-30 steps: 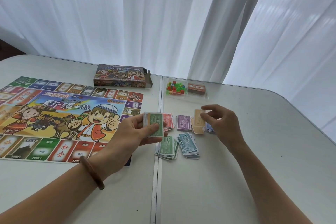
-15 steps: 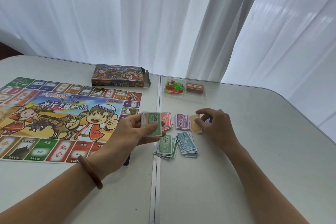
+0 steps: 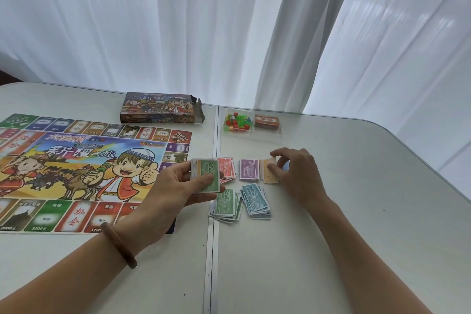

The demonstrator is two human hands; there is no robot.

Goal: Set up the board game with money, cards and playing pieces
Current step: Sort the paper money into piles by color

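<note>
**White table (image 3: 369, 211): money sorting**

Its surface carries the board (image 3: 84, 171), titled "新疆之旅". My left hand (image 3: 178, 192) grips a note stack (image 3: 209, 177), green "500" uppermost, at the board's right edge. My right hand (image 3: 298, 173) pinches the orange pile (image 3: 267, 174), fingers curled. Nearer me lie the green pile (image 3: 226, 202) marked "500" and the teal pile (image 3: 255, 200) marked "1000". Behind the board lies the box (image 3: 159, 111).

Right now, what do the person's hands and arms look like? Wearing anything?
The left hand and right hand are bare: no gloves, no rings that I can see. No sleeves show on the forearms. The left wrist wears a smooth, round brown bangle, wooden-looking; the right wrist wears nothing.
</note>
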